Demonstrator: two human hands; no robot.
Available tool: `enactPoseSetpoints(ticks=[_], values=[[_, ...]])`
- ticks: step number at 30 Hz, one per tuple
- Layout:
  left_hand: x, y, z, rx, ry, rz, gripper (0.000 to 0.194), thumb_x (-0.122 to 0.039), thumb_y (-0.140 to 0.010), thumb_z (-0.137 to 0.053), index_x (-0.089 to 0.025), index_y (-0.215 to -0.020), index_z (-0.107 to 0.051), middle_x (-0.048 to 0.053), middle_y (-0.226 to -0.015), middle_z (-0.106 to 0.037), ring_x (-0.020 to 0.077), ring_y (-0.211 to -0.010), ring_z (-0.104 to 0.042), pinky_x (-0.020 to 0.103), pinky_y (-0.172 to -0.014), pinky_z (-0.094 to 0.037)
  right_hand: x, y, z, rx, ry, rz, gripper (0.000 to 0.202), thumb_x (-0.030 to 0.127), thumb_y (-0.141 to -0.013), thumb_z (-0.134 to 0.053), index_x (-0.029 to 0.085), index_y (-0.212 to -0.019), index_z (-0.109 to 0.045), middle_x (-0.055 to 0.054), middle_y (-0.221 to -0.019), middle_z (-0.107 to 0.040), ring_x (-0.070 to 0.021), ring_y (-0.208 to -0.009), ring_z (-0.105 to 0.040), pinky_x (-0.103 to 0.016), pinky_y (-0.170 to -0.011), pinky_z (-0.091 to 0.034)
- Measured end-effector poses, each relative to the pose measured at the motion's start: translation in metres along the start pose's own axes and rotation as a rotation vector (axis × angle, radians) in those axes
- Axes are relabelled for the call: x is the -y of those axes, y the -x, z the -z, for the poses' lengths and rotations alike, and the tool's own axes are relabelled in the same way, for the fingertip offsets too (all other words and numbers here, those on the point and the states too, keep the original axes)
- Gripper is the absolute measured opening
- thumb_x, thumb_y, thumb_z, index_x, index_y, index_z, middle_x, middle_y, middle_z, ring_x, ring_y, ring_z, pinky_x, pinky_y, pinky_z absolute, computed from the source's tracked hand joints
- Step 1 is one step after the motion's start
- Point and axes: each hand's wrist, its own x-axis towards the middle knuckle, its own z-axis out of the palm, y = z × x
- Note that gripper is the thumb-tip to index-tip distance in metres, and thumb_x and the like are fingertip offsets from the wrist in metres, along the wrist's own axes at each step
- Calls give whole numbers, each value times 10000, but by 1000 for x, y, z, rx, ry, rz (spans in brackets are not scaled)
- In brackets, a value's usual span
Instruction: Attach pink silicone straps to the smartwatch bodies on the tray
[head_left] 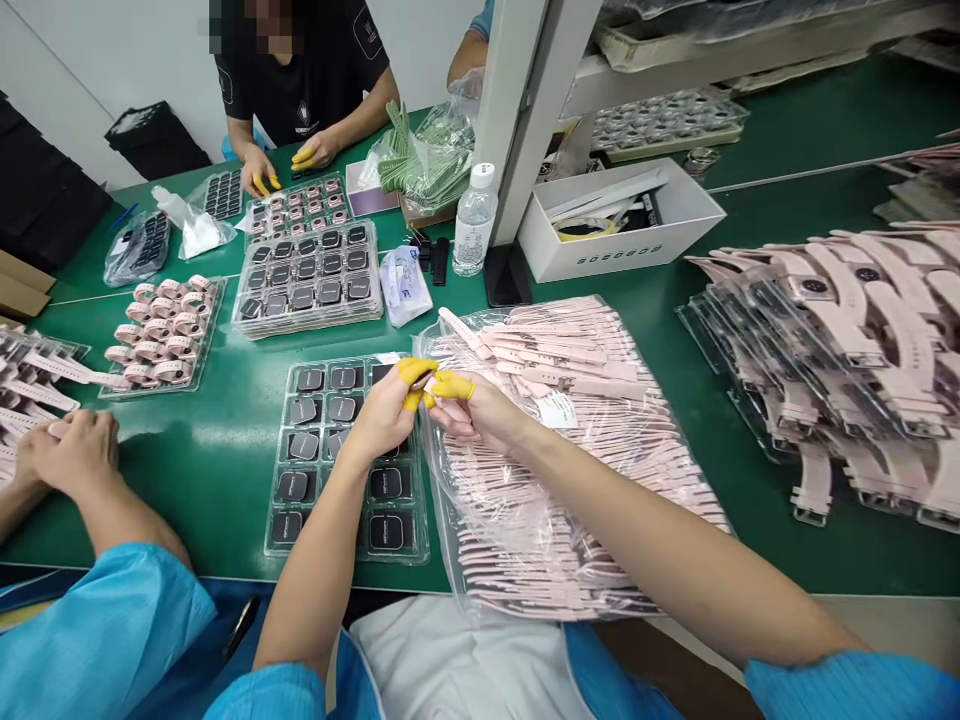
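My left hand (384,412), with yellow finger cots on its fingertips, pinches a small dark watch case (424,379) over the right edge of a clear tray (322,540). Several square black watch faces (303,446) sit in that tray's compartments. My right hand (474,406), also in yellow finger cots, closes on the same watch case from the other side; the fingers cover most of it. Beneath my right hand and forearm lies a large clear plastic bag full of pink watch straps (525,530), with loose pink straps (555,365) on top.
Stacked trays of black watch faces (307,285) stand ahead, beside a water bottle (475,220) and a white box (622,225). Trays with pink-strapped watches (855,340) pile up at right. A co-worker's hands (75,450) rest at left; another person (300,100) works opposite.
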Motion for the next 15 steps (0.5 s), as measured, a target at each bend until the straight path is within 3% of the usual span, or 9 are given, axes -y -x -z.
enactPoseSetpoints(ticks=[8,15], values=[[-5,1,6,63,14,2,447,-247,-1049,-412,-217,-1482,-517,123,-1320,-576,244,-1237,-584,413,-1105,-490,1,-2,2,-46,-75,-44,210,331,-751,-700,208,-798,-537,50,-533,-538,-48,-351,-278,-169,-317,-157],[-5,1,3,138,-235,43,407,-267,-993,-503,-166,-1375,-597,147,-1195,-611,281,-1127,-594,434,-1016,-529,0,-3,5,-64,-25,-125,221,299,-744,-693,217,-774,-489,66,-530,-506,-35,-360,-238,-154,-326,-136]])
